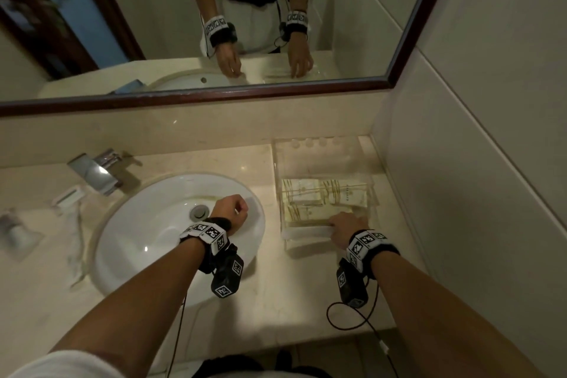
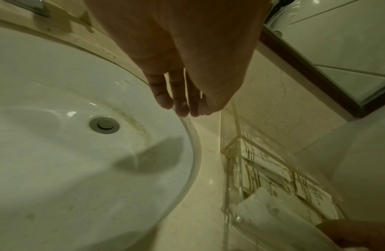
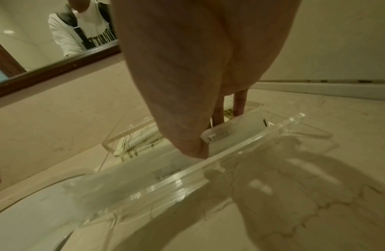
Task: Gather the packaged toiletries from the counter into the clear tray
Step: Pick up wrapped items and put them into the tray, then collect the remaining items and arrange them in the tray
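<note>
The clear tray [image 1: 277, 163] stands at the right of the counter, against the side wall. Several cream packets with gold stripes [image 1: 325, 195] lie flat in it. My right hand [image 1: 346, 225] reaches into the tray's near end and pinches a long white packet [image 1: 303, 232] between thumb and fingers. The right wrist view shows the thumb [image 3: 193, 147] on the near side of this packet [image 3: 240, 125], just behind the tray's front wall [image 3: 240, 149]. My left hand [image 1: 234, 209] hangs over the sink's right rim with relaxed fingers [image 2: 182, 108], holding nothing.
A white oval sink [image 1: 147, 239] with a drain fills the counter's middle, and a chrome faucet [image 1: 95, 172] stands behind it. A white packet [image 1: 66, 196] and a crumpled wrapper [image 1: 75, 242] lie left of the sink. A framed mirror [image 1: 214, 95] hangs above.
</note>
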Tool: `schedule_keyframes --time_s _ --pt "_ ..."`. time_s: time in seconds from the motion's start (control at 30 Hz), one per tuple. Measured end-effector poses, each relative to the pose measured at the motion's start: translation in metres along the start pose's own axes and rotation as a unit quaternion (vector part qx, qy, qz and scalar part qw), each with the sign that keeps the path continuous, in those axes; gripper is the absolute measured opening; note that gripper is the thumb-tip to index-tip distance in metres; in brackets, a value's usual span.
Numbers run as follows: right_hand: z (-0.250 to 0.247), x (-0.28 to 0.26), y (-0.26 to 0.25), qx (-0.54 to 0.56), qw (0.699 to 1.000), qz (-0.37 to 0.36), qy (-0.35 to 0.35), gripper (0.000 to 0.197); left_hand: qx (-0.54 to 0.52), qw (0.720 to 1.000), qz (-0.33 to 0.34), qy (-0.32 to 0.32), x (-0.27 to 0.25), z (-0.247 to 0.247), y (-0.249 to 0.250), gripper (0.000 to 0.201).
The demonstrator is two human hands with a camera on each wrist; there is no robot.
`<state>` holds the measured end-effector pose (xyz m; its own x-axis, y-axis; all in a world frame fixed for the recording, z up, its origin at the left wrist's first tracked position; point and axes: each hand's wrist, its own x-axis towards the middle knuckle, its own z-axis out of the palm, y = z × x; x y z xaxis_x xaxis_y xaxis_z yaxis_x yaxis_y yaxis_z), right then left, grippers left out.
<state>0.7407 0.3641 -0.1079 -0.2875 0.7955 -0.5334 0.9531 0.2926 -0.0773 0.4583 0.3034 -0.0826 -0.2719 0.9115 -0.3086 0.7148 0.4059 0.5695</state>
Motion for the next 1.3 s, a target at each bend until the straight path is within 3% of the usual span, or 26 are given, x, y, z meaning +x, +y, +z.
schedule_keyframes --time_s 0.37,0.6,0.97,1.2,1.3 --pt "0.011 -0.008 0.01 -0.067 0.995 0.032 0.068 0.03 0.01 1.0 -0.003 -0.008 -0.011 0.001 0.009 0.012" --pt "0.011 -0.011 0.004 -0.034 0.999 0.006 0.027 0.036 0.023 1.0 0.005 -0.02 -0.011 0.0 0.01 0.014" --pt "-0.025 -0.011 -0.001 0.055 0.997 0.002 0.046 0.026 0.023 1.0 -0.003 0.012 -0.018 -0.017 0.011 0.01" --pt "-0.055 -0.003 -0.05 0.075 0.995 -0.045 0.057 0.024 -0.008 0.999 -0.027 0.033 -0.036 -0.044 -0.024 0.021" --pt "-0.065 -0.002 -0.088 0.067 0.992 -0.07 0.078 0.023 -0.023 0.997 -0.041 0.053 -0.044 -0.065 -0.044 0.011"
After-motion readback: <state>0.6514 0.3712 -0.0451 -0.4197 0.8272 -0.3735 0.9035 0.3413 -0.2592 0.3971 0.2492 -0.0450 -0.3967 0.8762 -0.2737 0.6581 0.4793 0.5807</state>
